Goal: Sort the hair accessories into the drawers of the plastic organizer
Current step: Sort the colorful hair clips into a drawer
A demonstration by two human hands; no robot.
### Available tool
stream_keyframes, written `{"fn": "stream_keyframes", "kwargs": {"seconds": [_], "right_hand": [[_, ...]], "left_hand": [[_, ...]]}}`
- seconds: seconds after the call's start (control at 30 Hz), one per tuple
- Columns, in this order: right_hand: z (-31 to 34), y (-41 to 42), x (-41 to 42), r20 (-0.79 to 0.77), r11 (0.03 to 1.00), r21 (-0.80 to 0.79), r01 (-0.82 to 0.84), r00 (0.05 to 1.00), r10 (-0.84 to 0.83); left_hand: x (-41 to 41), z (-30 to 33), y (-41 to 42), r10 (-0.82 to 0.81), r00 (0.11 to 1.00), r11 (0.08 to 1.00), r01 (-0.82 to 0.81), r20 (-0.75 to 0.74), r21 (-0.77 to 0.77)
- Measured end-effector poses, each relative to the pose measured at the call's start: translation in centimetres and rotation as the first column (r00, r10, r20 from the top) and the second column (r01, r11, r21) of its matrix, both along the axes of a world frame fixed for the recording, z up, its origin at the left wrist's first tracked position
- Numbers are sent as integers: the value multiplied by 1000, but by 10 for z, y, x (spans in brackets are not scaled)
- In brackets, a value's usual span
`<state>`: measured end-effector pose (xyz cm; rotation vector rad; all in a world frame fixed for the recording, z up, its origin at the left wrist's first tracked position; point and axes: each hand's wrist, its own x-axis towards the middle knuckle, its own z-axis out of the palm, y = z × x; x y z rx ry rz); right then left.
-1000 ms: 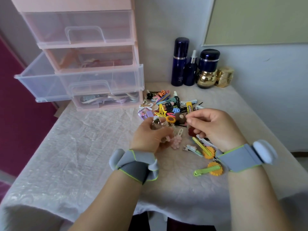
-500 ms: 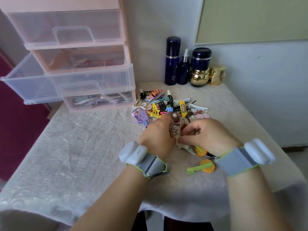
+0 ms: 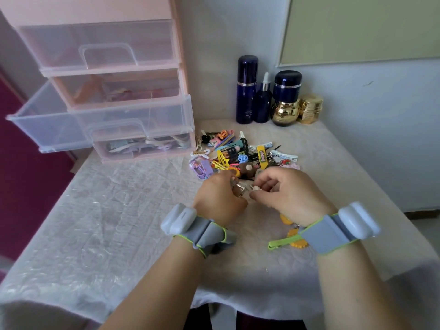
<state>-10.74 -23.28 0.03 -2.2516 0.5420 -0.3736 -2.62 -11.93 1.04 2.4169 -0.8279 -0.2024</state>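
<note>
Both hands meet over bench (image 3: pixel 100 225), near clip pile (image 3: pixel 242 154). Left hand (image 3: pixel 217 198) grips a small metal clip (image 3: pixel 239 188); right hand (image 3: pixel 290 194) pinches a pale bit beside it. Green clip with orange flower (image 3: pixel 285 242) lies by right wrist. Pink organizer (image 3: pixel 100 10) back left, third drawer (image 3: pixel 47 122) pulled out. Blue and gold bottles (image 3: pixel 247 89) at wall.

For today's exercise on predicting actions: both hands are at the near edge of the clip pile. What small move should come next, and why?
Probably carry the small metal clip to the pulled-out drawer. The left hand and right hand both pinch it, and that drawer already stands open beside the pile of hair accessories.
</note>
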Motion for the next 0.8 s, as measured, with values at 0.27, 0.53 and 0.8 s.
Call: {"fn": "stream_keyframes", "kwargs": {"seconds": [0.27,0.53,0.8], "right_hand": [[-3,16,21,132,991,128,34,990,-51],[9,36,28,275,919,387,-72,961,-40],[13,45,33,345,889,445,-110,937,-57]], "left_hand": [[10,-2,14,63,981,973,-102,-185,-206],[19,2,17,-188,518,632,-586,-834,-507],[15,11,24,-304,435,535,-658,-848,-530]]}}
